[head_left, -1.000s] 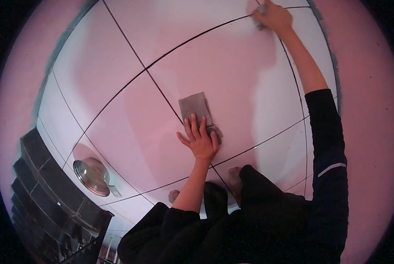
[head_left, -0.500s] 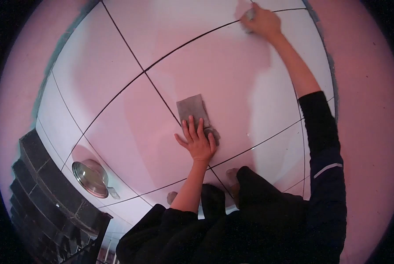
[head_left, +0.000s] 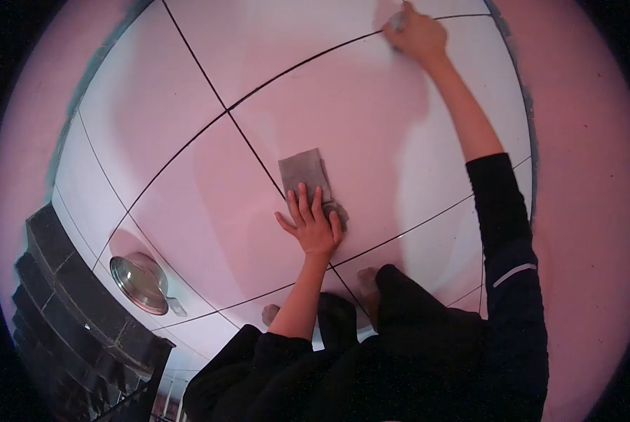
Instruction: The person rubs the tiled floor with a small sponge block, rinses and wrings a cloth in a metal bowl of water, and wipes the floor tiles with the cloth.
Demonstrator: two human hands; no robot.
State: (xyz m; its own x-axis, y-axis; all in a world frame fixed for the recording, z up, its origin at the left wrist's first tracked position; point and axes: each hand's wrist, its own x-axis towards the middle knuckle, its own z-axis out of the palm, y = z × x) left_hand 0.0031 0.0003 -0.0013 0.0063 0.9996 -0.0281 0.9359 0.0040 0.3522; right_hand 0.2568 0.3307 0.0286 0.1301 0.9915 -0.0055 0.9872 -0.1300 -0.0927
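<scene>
My left hand (head_left: pixel 311 221) lies with spread fingers on a flat grey-brown cloth (head_left: pixel 303 171) on the tiled floor (head_left: pixel 343 105). A crumpled darker bit of cloth shows beside its fingers on the right. Far out at the top right, my right hand (head_left: pixel 417 34) is closed round a small grey wad (head_left: pixel 396 21), pressed to the floor near a dark tile joint. What the wad is made of is too small to tell.
A metal bowl or lid (head_left: pixel 139 283) with a light handle-like piece rests on the floor at the lower left, near dark steps (head_left: pixel 83 302). My bare feet (head_left: pixel 368 281) and dark-clothed knees are at the bottom. Pink walls stand on both sides.
My right hand has shifted left with the grey wad along the tile joint. My left hand stays on the cloth; the whole view has moved slightly.
</scene>
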